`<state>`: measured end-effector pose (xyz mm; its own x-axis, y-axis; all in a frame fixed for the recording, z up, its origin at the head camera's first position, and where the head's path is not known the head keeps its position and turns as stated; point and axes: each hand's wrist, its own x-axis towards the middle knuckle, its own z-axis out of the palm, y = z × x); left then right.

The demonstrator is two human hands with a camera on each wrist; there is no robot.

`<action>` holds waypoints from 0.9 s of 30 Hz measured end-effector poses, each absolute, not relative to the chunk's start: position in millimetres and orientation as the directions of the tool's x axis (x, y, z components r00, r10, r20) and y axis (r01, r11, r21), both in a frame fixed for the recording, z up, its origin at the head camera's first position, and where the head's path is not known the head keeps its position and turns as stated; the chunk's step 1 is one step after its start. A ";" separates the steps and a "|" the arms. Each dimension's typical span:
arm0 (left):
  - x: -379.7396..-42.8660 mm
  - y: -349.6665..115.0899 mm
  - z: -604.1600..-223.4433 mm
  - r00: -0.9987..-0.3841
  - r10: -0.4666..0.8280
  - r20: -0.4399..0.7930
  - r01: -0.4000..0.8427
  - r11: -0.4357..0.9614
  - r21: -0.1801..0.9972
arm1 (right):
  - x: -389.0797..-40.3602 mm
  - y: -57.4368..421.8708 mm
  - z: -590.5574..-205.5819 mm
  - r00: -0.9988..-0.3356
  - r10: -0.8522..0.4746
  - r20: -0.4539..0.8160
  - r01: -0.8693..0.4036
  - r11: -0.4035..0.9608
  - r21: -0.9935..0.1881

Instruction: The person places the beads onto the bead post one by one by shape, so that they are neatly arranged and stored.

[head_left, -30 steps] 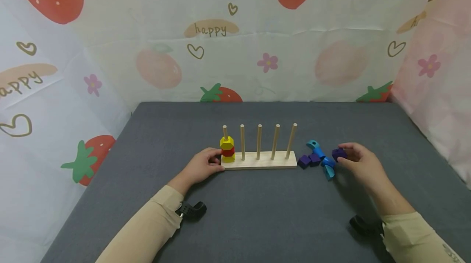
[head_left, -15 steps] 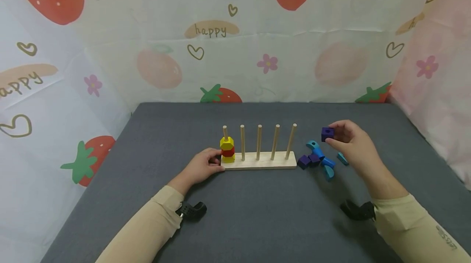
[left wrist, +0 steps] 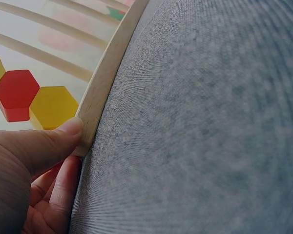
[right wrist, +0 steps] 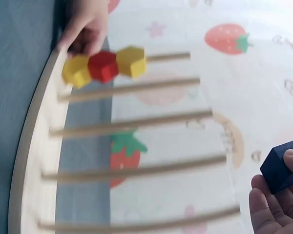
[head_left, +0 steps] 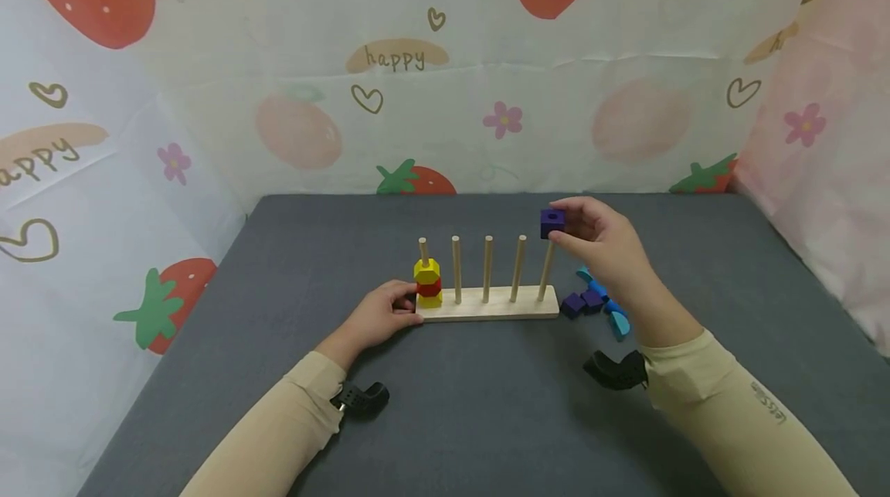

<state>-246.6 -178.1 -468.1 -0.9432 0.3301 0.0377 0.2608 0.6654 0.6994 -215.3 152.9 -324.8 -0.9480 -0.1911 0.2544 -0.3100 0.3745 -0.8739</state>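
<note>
My left hand (head_left: 378,317) grips the left end of a wooden peg board (head_left: 497,308), its thumb on the front edge in the left wrist view. The leftmost peg carries a yellow hexagonal bead (left wrist: 54,106), a red one (left wrist: 17,92) and another yellow one (head_left: 427,271) on top. The other pegs are bare. Between thumb and fingers my right hand (head_left: 603,246) pinches a dark purple cube (head_left: 552,222) with a hole in its upper face. In the head view the cube overlaps the top of the rightmost peg (head_left: 546,273); the right wrist view shows it beyond the peg tips.
Right of the board lie two purple cubes (head_left: 573,305), blue pieces (head_left: 598,292) and a light blue half-round piece (head_left: 619,325) on the grey cloth (head_left: 452,412). My right forearm passes close to them. A printed curtain (head_left: 431,118) stands behind the table.
My right hand has lifted a purple cube from the loose pieces and carried it left and up to the rightmost peg. The left hand stays on the board.
</note>
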 end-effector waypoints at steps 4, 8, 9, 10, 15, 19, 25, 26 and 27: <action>-247.3 -178.0 -468.4 -0.945 0.324 0.031 0.252 0.667 0.701 | -220.9 133.6 -323.0 -0.935 -0.231 0.268 -0.331 0.303 -0.894; -247.7 -178.7 -469.9 -0.945 0.326 0.031 0.255 0.675 0.692 | -224.0 116.0 -320.9 -0.932 -0.253 0.260 -0.327 0.272 -0.905; -247.9 -178.8 -470.2 -0.946 0.324 0.028 0.252 0.676 0.693 | -224.6 111.8 -320.6 -0.930 -0.259 0.262 -0.329 0.264 -0.907; -247.9 -179.1 -470.5 -0.945 0.325 0.031 0.255 0.676 0.691 | -225.2 107.7 -320.4 -0.928 -0.266 0.263 -0.330 0.253 -0.909; -247.2 -179.8 -470.2 -0.941 0.336 0.046 0.273 0.670 0.690 | -227.1 90.7 -323.8 -0.924 -0.283 0.256 -0.321 0.210 -0.924; -246.5 -179.6 -469.4 -0.943 0.330 0.044 0.267 0.673 0.690 | -227.9 78.3 -328.5 -0.928 -0.281 0.245 -0.312 0.225 -0.923; -246.2 -178.7 -469.0 -0.947 0.320 0.032 0.251 0.676 0.693 | -228.7 64.2 -334.6 -0.939 -0.264 0.220 -0.281 0.220 -0.934; -246.3 -178.7 -469.2 -0.947 0.320 0.031 0.251 0.677 0.692 | -228.8 62.7 -335.1 -0.940 -0.262 0.219 -0.277 0.210 -0.938; -246.4 -178.6 -469.4 -0.947 0.319 0.029 0.249 0.678 0.691 | -228.9 61.5 -335.6 -0.940 -0.259 0.222 -0.278 0.205 -0.938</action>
<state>-246.4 -178.6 -469.4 -0.9474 0.3187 0.0287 0.2492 0.6785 0.6911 -228.9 61.5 -335.6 -0.9400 -0.2593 0.2218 -0.2780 0.2050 -0.9384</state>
